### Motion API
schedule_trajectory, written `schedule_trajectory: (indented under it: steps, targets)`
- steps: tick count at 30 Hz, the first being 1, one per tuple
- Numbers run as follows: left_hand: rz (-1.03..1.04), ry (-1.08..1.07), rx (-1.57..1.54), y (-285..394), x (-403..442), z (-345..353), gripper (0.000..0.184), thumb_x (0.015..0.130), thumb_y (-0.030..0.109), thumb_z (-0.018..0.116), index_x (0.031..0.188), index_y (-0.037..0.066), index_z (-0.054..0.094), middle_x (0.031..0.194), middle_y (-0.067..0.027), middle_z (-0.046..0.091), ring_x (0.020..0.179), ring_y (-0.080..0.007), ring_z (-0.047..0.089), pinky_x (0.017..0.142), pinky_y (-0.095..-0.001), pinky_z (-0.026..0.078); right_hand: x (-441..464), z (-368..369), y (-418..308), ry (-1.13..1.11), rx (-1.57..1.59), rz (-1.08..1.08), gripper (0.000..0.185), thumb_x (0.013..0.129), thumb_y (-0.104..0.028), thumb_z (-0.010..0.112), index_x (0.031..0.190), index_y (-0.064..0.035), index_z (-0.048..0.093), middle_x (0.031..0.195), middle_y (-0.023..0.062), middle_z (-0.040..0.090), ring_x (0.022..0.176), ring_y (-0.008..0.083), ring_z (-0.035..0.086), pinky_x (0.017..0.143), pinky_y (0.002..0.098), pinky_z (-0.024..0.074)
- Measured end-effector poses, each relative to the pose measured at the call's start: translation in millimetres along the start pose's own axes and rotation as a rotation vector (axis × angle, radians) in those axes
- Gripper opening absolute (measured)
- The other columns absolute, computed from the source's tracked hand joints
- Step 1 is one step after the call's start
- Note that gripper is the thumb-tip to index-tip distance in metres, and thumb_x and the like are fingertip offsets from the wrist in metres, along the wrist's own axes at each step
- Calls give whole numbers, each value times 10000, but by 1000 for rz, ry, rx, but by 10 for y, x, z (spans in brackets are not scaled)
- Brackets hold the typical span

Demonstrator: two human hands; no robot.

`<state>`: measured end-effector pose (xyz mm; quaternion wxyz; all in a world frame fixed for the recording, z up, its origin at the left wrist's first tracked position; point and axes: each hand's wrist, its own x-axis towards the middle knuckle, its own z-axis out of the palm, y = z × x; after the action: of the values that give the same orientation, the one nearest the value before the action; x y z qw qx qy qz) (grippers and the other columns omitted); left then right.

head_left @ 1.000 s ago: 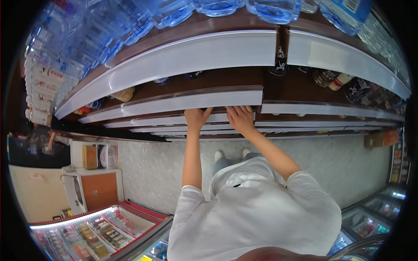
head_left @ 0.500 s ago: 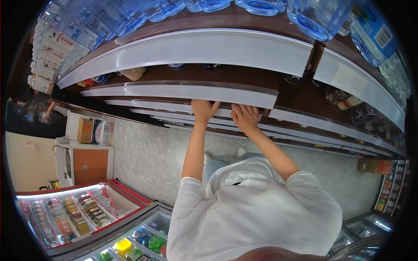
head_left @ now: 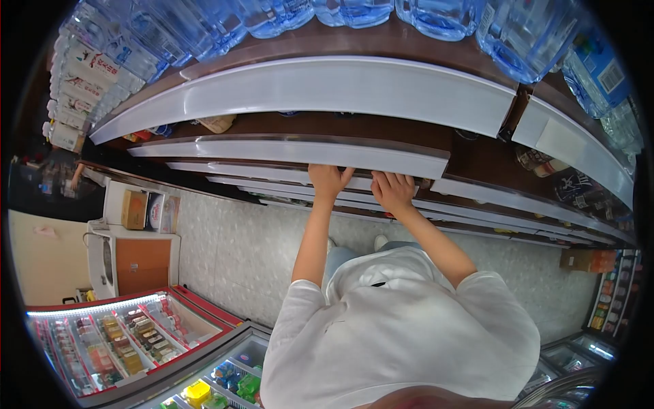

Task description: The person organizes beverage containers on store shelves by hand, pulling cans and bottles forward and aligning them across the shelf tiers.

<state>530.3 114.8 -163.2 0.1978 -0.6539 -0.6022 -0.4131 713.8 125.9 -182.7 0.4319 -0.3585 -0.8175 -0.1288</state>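
Observation:
My left hand [head_left: 328,181] reaches in under a white-edged shelf [head_left: 286,151]. Its thumb stands out to the side, but the other fingers are hidden beneath the shelf's front strip, so whatever they touch is out of sight. To the right of it, my right hand [head_left: 393,192] lies against the lower white shelf strip [head_left: 259,171]. The right hand's fingers are stretched upward and slightly apart, their tips close under the strip above. I see nothing held in the right hand.
Large blue-tinted water bottles [head_left: 436,17] line the top shelf. Cans and jars stand deeper on the shelf at right. Behind me are a red-rimmed freezer [head_left: 225,327] and a grey-edged freezer [head_left: 197,375]. A cardboard box [head_left: 586,260] sits on the floor at right.
The view has shifted slightly, so the shelves and both hands appear a little lower and further right. Both hands stay at the same shelf edges, with little change in their pose.

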Motion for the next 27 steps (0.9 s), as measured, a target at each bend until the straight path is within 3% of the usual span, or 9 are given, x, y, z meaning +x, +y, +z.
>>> schedule_trajectory:
  steps: [5, 7, 13, 16, 19, 21, 23, 27]
  targets:
    - [-16, -46, -29, 5, -14, -13, 407, 778, 410, 665, 941, 38, 652, 836, -122, 661, 723, -352, 627, 636, -424, 486, -2, 2, -1, 7, -48, 4, 195, 736, -204, 633, 925, -184, 673, 947, -50, 633, 887, 144, 588, 783, 329, 426]
    - [-57, -55, -112, 2, -21, -25, 423, 784, 418, 653, 967, 38, 646, 896, -150, 651, 803, -384, 611, 684, -455, 468, 22, 5, -15, 54, -45, 9, 189, 723, -187, 631, 907, -182, 670, 904, -47, 634, 837, 154, 594, 766, 331, 427]
    - [-54, -227, -208, 0, 43, -242, 355, 796, 287, 685, 1014, 13, 624, 936, -180, 640, 847, -404, 596, 748, -464, 451, 25, -3, -46, 75, -42, 65, 120, 724, -178, 621, 840, -162, 645, 816, -23, 625, 766, 162, 589, 724, 341, 425]
    - [-67, -310, -268, -108, 28, -381, 361, 809, 242, 680, 1067, 9, 585, 957, -193, 633, 876, -403, 585, 813, -473, 428, 40, 1, -73, 15, -21, 114, 86, 744, -172, 615, 811, -135, 655, 861, 11, 629, 841, 206, 587, 792, 370, 406]
    - [-44, -215, -235, -405, 1, -644, 293, 836, 230, 645, 1000, -8, 599, 966, -205, 610, 923, -399, 562, 867, -490, 400, 144, -32, -149, 108, -107, 106, 58, 725, -184, 636, 764, -141, 635, 807, 9, 621, 768, 210, 578, 736, 357, 410]
    - [-106, -209, -207, -761, -180, -755, 304, 836, 201, 643, 1044, -10, 573, 1016, -214, 578, 997, -405, 518, 908, -511, 373, 146, -16, -179, 134, -117, 150, 57, 722, -183, 649, 745, -133, 632, 803, 22, 618, 772, 234, 571, 768, 370, 387]
    - [-50, -79, -113, -1078, -310, -858, 314, 836, 174, 640, 1073, -12, 552, 1024, -206, 561, 1013, -408, 499, 930, -516, 357, 227, 1, -266, 202, -158, 184, 78, 691, -156, 676, 728, -112, 624, 782, 29, 615, 766, 240, 564, 783, 363, 366]
    - [-12, -45, -63, -1729, -368, -965, 288, 848, 170, 621, 1060, -15, 558, 1017, -188, 562, 1012, -404, 496, 938, -524, 344, 239, 52, -333, 244, -119, 326, 85, 681, -80, 682, 692, -93, 599, 743, 35, 601, 752, 249, 551, 762, 367, 360]
